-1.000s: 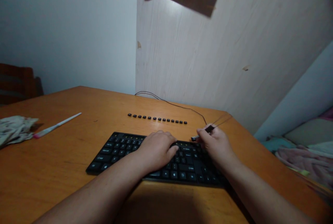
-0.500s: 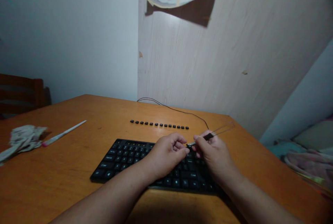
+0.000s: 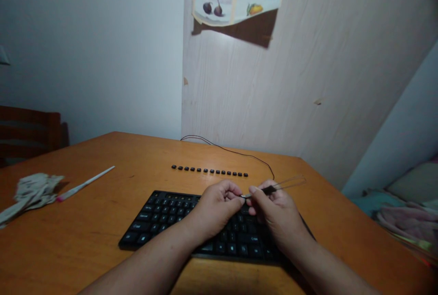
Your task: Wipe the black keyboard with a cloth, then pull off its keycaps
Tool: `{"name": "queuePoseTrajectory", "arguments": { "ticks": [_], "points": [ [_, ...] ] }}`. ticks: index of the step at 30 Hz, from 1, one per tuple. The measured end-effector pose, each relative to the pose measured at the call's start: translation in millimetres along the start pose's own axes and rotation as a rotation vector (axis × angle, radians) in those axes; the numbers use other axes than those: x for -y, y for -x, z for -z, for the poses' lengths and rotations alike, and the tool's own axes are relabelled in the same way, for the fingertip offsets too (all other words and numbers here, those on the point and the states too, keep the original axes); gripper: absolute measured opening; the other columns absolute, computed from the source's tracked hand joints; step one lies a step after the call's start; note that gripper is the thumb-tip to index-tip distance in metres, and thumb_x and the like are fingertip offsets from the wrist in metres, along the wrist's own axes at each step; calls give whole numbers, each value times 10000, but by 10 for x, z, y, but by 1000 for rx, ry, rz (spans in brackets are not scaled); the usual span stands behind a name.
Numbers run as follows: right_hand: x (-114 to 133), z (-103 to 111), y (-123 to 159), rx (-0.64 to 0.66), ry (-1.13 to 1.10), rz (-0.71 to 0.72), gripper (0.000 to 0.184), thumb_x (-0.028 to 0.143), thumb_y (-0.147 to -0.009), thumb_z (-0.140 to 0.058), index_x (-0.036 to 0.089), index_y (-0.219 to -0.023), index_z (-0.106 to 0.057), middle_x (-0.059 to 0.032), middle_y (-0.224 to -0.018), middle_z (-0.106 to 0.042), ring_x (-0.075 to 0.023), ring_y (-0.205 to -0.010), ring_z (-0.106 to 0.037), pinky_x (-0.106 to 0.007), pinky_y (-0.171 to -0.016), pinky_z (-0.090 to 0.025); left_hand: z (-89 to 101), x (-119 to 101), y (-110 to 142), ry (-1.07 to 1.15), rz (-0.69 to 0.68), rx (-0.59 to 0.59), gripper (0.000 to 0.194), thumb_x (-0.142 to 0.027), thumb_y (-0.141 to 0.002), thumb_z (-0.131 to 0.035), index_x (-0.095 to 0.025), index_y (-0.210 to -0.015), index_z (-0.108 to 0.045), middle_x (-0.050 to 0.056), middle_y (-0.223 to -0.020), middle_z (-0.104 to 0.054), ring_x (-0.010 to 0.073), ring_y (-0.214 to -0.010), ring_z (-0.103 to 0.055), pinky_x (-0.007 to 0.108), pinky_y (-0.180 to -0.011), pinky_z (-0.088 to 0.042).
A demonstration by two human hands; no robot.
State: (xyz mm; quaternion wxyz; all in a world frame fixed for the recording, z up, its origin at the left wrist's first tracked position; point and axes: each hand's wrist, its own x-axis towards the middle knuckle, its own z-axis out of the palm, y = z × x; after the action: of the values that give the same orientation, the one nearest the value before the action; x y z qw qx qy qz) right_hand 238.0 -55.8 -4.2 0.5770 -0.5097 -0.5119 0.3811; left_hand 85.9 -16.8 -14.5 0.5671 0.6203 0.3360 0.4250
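A black keyboard (image 3: 143, 215) lies on the table under both hands. My right hand (image 3: 273, 208) is closed around a keycap puller (image 3: 268, 190), whose thin wire loops stick out to the upper right. The puller's other end points left, to the fingertips of my left hand (image 3: 221, 206). Thumb and forefinger of that hand pinch a small dark keycap (image 3: 243, 197) at the tool's tip, mostly hidden by the fingers. Beyond the keyboard, several loose black keycaps (image 3: 205, 171) stand in a straight row. Bare sockets (image 3: 179, 197) show along the keyboard's far edge.
At the left of the wooden table (image 3: 137, 153) lie a crumpled whitish cloth (image 3: 36, 190) and a slim white stick (image 3: 89, 181) with a pink end. A black cable (image 3: 232, 148) curves across the back. A wooden chair (image 3: 29, 126) stands far left.
The view has tilted up a little. My left fingers have closed on the small keycap at the puller's tip, and both hands have come slightly closer together, just above the keyboard.
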Motion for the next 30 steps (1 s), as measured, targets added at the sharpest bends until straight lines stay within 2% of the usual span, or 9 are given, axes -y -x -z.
{"name": "queuePoseTrajectory", "arguments": {
  "ticks": [8, 13, 15, 19, 21, 25, 30],
  "points": [
    [-54, -3, 0, 66, -49, 12, 306, 486, -772, -717, 207, -803, -594, -9, -687, -663, -160, -593, -619, -267, -551, -496, 15, -24, 16, 17, 31, -32, 155, -181, -756, -634, -151, -878, -543, -20, -731, -583, 112, -679, -534, 238, -639, -384],
    [-80, 40, -5, 70, 19, 56, 374, 484, -821, -665, 219, -1083, -644, -47, -864, -711, -201, -733, -674, -318, -664, -547, 21, -42, 8, 21, 65, -49, 138, -160, -750, -604, -152, -867, -533, -28, -703, -566, 106, -654, -516, 238, -617, -365],
    [-114, 63, -16, 100, 108, 155, 319, 456, -864, -618, 225, -1082, -655, -54, -918, -714, -201, -776, -676, -324, -710, -543, 29, -39, 2, 20, 58, -53, 136, -175, -748, -615, -156, -849, -527, -35, -688, -555, 100, -638, -502, 233, -606, -355],
    [-184, 110, -58, 115, 458, 418, 161, 354, -874, -605, 216, -913, -680, -47, -872, -703, -199, -804, -657, -310, -736, -507, 41, -26, -5, 41, 43, -41, 158, -200, -744, -639, -157, -847, -527, -49, -669, -532, 90, -616, -476, 223, -593, -341],
    [-188, 136, -76, 150, 596, 492, 147, 334, -869, -606, 222, -938, -670, -46, -887, -695, -202, -820, -648, -310, -738, -497, 40, -26, -2, 18, 39, -57, 154, -177, -728, -629, -155, -849, -536, -50, -677, -529, 89, -619, -471, 221, -590, -337],
    [-131, 181, -73, 202, 783, 540, 162, 341, -869, -605, 236, -981, -656, -50, -918, -688, -207, -836, -642, -309, -733, -484, 32, -31, 9, -72, 12, -78, 115, -147, -703, -594, -155, -808, -547, -46, -680, -519, 93, -622, -460, 221, -582, -336],
    [-70, 208, -51, 265, 942, 561, 148, 304, -883, -567, 247, -976, -668, -35, -883, -692, -195, -796, -644, -292, -694, -460, 28, -9, 8, -94, 12, -37, 100, -175, -722, -590, -156, -817, -561, -33, -683, -549, 108, -629, -494, 228, -588, -365]
  ]
}}
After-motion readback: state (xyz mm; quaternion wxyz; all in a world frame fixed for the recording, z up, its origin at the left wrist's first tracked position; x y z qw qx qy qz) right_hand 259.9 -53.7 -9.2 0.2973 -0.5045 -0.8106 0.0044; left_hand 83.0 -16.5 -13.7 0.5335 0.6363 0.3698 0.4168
